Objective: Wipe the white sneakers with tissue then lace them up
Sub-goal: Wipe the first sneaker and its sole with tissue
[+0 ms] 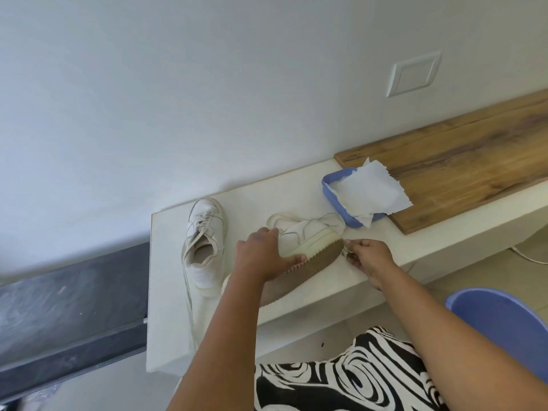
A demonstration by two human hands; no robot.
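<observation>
There is one view only, from a wide-angle camera worn on the person's head. It looks forward and steeply down, tilted, so the white desk [166,307] runs slantwise from lower left to upper right. It sits close: both forearms reach in from the bottom edge, and the hands, left hand [261,256] and right hand [369,258], fall near the middle. The far wall [207,84] fills the upper half; the floor [486,271] shows at right. Lines bend towards the edges.
</observation>
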